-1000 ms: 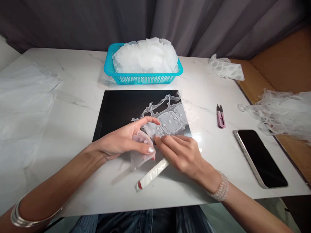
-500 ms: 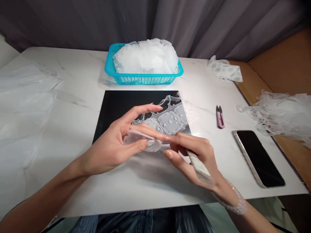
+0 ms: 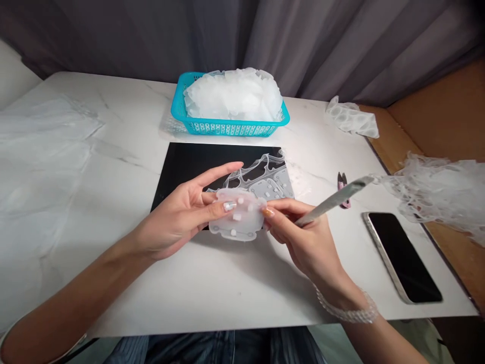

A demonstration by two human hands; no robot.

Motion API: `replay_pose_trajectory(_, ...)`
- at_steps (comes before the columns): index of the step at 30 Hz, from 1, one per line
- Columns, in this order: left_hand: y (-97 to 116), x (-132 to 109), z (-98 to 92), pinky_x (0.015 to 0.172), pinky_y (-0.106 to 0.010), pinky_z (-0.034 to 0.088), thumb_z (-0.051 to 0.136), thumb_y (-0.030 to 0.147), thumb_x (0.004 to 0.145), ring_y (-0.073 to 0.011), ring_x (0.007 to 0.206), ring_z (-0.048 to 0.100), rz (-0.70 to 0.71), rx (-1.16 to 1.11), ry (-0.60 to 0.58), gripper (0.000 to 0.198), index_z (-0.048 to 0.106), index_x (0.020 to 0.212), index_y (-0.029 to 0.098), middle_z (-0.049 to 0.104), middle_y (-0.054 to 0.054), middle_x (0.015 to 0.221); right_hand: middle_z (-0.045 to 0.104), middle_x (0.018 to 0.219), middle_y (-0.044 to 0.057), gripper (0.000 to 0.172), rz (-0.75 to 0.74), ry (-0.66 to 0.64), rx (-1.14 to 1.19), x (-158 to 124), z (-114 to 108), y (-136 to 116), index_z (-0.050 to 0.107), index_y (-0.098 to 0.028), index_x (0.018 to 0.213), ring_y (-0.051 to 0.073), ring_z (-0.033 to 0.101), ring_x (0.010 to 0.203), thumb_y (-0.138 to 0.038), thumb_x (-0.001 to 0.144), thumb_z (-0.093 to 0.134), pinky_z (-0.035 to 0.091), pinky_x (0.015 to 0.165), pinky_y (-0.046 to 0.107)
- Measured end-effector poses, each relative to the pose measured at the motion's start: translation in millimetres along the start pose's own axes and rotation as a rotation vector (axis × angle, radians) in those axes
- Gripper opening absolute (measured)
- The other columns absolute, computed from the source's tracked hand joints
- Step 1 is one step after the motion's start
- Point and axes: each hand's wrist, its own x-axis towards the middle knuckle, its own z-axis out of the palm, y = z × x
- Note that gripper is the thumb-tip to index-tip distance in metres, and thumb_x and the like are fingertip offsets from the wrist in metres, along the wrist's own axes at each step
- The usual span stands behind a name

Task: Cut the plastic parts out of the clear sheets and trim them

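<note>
- Two hands work above the white marble worktop [image 3: 227, 288], and each one is closed on something.
- Left hand [image 3: 178, 217] is clamped on a translucent moulded silicone piece [image 3: 237, 222]. A finger with a silver nail [image 3: 229, 206] presses on its top face, and another finger stands lifted and apart from it.
- Right hand [image 3: 306, 237] is closed around a narrow flat stick [image 3: 333, 200], perhaps a file, whose far end points up and away from the piece. One fingertip [image 3: 268, 213] touches the right edge of the piece.
- The piece is over the near edge of a black board [image 3: 178, 164]; I cannot tell if it rests there or is held up.
- For good handling, it seems best to keep the piece flat and steady, and to press softly, because the material looks thin and its small square studs could bend.
- Behind it, a cut silicone sheet [image 3: 261, 174] lies on the board. Further back is a blue plastic basket [image 3: 227, 130] full of white pieces [image 3: 235, 96].
- To the right are pink thread snips [image 3: 342, 189], a phone [image 3: 401, 258] and a pile of silicone scraps [image 3: 435, 197].
</note>
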Motion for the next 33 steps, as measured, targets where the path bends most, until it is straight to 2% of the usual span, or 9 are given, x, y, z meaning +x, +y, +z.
replay_pose_trajectory(4, 1, 0, -5.3, 0.095, -0.035, 0.055, 0.079, 0.02, 0.082, -0.0244, 0.104, 0.072, -0.067, -0.029, -0.022, 0.076, 0.044, 0.15, 0.025, 0.076, -0.011, 0.114, 0.05, 0.054, -0.005, 0.018, 0.078, 0.027, 0.176, 6, -6, 4, 0.071, -0.018, 0.077, 0.005, 0.025, 0.043, -0.034, 0.083, 0.076, 0.018, 0.041, 0.023)
replay_pose_trajectory(7, 1, 0, -7.0, 0.097, -0.034, 0.056, 0.077, 0.018, 0.083, -0.0243, 0.107, 0.072, -0.069, -0.046, -0.005, 0.068, 0.05, 0.146, 0.019, 0.075, -0.013, 0.116, 0.042, 0.049, -0.007, 0.02, 0.103, -0.001, 0.225, 8, -9, 5, 0.068, -0.017, 0.076, 0.005, 0.018, 0.043, -0.034, 0.084, 0.074, 0.014, 0.042, 0.024)
replay_pose_trajectory(12, 1, -2, -7.1, 0.096, -0.033, 0.058, 0.074, 0.015, 0.085, -0.0238, 0.108, 0.072, -0.06, -0.034, -0.023, 0.059, 0.056, 0.14, 0.014, 0.075, -0.014, 0.117, 0.044, 0.05, -0.006, 0.031, 0.196, -0.156, 0.278, 10, -14, 8, 0.062, -0.017, 0.068, 0.004, 0.016, 0.043, -0.04, 0.088, 0.068, 0.011, 0.043, 0.025)
replay_pose_trajectory(15, 2, -4, -6.7, 0.094, -0.031, 0.059, 0.076, 0.015, 0.083, -0.0225, 0.104, 0.073, -0.048, -0.021, -0.036, 0.059, 0.057, 0.139, 0.014, 0.076, -0.012, 0.112, 0.045, 0.05, -0.005, 0.036, 0.22, -0.181, 0.282, 11, -15, 10, 0.057, -0.016, 0.062, 0.005, 0.018, 0.045, -0.037, 0.088, 0.07, 0.012, 0.044, 0.025)
replay_pose_trajectory(19, 1, -4, -6.6, 0.092, -0.029, 0.06, 0.076, 0.014, 0.083, -0.0208, 0.101, 0.074, -0.034, -0.022, -0.042, 0.058, 0.058, 0.139, 0.017, 0.077, -0.01, 0.11, 0.042, 0.048, -0.006, 0.038, 0.237, -0.155, 0.269, 10, -16, 10, 0.055, -0.016, 0.059, 0.005, 0.017, 0.046, -0.035, 0.087, 0.072, 0.013, 0.045, 0.025)
replay_pose_trajectory(23, 2, -4, -7.4, 0.092, -0.03, 0.06, 0.071, 0.011, 0.086, -0.0207, 0.101, 0.074, -0.037, -0.055, -0.044, 0.052, 0.061, 0.136, 0.018, 0.077, -0.009, 0.111, 0.044, 0.047, -0.006, 0.032, 0.248, -0.116, 0.282, 9, -15, 9, 0.061, -0.017, 0.063, 0.005, 0.018, 0.046, -0.035, 0.086, 0.074, 0.014, 0.044, 0.023)
replay_pose_trajectory(26, 3, -4, -8.3, 0.093, -0.032, 0.06, 0.07, 0.01, 0.086, -0.0204, 0.099, 0.075, -0.054, -0.093, -0.036, 0.055, 0.058, 0.139, 0.019, 0.078, -0.009, 0.108, 0.043, 0.046, -0.006, 0.031, 0.246, -0.098, 0.299, 9, -13, 8, 0.063, -0.017, 0.063, 0.005, 0.02, 0.045, -0.036, 0.084, 0.075, 0.016, 0.043, 0.022)
replay_pose_trajectory(29, 1, -1, -7.6, 0.095, -0.034, 0.059, 0.069, 0.013, 0.088, -0.0211, 0.1, 0.074, -0.076, -0.143, 0.047, 0.053, 0.056, 0.14, 0.018, 0.078, -0.01, 0.107, 0.042, 0.044, -0.007, 0.025, 0.208, -0.038, 0.303, 10, -12, 7, 0.069, -0.017, 0.068, 0.005, 0.021, 0.044, -0.035, 0.084, 0.075, 0.019, 0.043, 0.022)
replay_pose_trajectory(33, -8, 5, -3.4, 0.099, -0.04, 0.056, 0.067, 0.019, 0.09, -0.0259, 0.112, 0.07, -0.139, -0.213, 0.155, 0.045, 0.058, 0.134, 0.012, 0.075, -0.015, 0.115, 0.043, 0.043, -0.007, 0.018, 0.083, 0.088, 0.209, 7, -9, 8, 0.078, -0.02, 0.09, 0.006, 0.026, 0.043, -0.037, 0.087, 0.072, 0.022, 0.044, 0.022)
